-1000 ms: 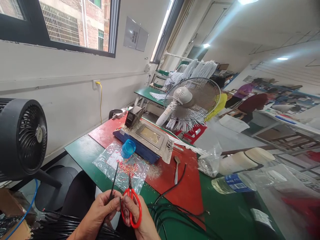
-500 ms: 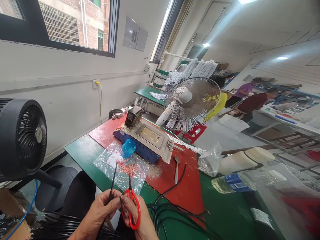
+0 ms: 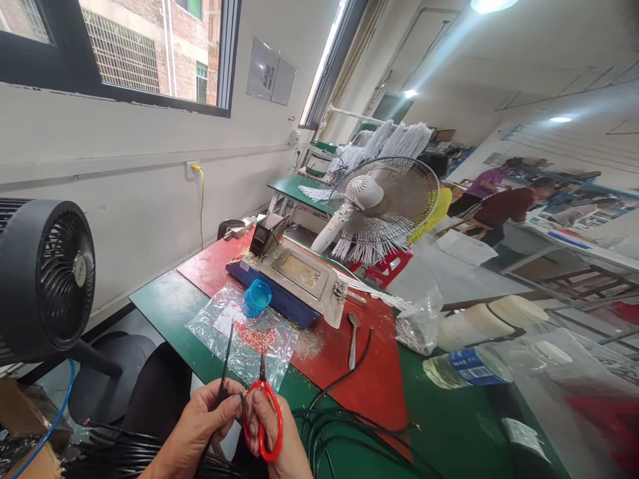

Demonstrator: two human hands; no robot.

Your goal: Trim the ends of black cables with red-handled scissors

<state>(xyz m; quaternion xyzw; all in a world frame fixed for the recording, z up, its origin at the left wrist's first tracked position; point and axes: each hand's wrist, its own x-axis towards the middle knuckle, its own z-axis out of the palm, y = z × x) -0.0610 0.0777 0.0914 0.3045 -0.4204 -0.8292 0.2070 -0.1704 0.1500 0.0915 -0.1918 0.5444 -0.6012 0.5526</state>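
My left hand is closed around a black cable whose free part points up and away from me. My right hand grips red-handled scissors, their dark blades pointing away from me. The fingertips of both hands meet, with a small coloured wire end between them that I cannot make out clearly. Just beyond, small red and yellow clippings lie on a clear plastic bag, beside a blue cup tipped toward me.
Behind the cup stands a blue solder-pot-like machine. A spoon lies on the red mat, near coiled black cable. A fan stands behind; a black fan is at left. Cables lie by my lap. People work far right.
Both hands stay almost in place. My right fingers and the scissors have shifted very slightly to the right; the cable is still in my left hand.
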